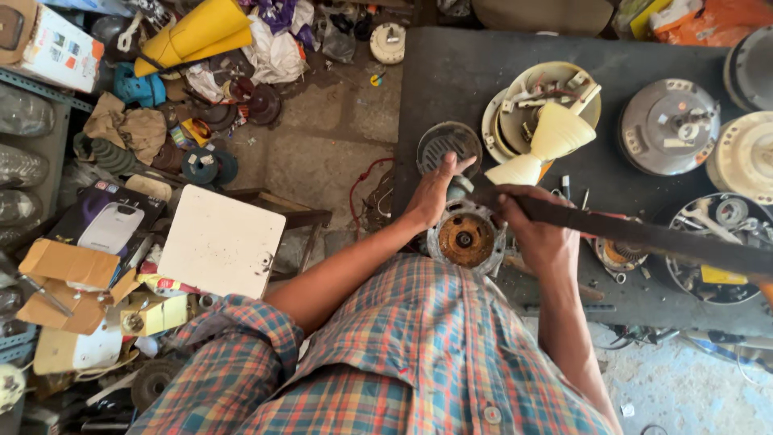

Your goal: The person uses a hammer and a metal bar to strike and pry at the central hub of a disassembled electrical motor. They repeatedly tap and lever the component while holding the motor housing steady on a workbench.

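The fingers (515, 211) of the right hand (538, 234) are curled tight around a long, dark, flat metal bar (644, 235), gripping it near its end; the bar runs from that hand off toward the right edge of the view, lying low over the desk. The left hand (433, 193) rests with its fingers (460, 164) spread loosely over the top edge of a round, rusty motor housing (465, 238), steadying it rather than clasping it. The near end of the bar meets the housing just where the two hands come together. The housing sits at the near left corner of the dark desk (451, 80), close against the person's plaid shirt (419, 354). Just beyond the left hand lies a round metal grille (444, 143). Past the right hand stands a cream cone-shaped cover (547, 141), overlapping a pale round pan filled with small parts (555, 93). Farther right on the desk are a grey round motor cover (668, 125) and a white one (745, 157) at the edge of view. To the left, on the floor, stands a small table with a white square top (219, 240), surrounded by cardboard boxes (68, 282), a yellow cone (193, 34) and scattered scrap.
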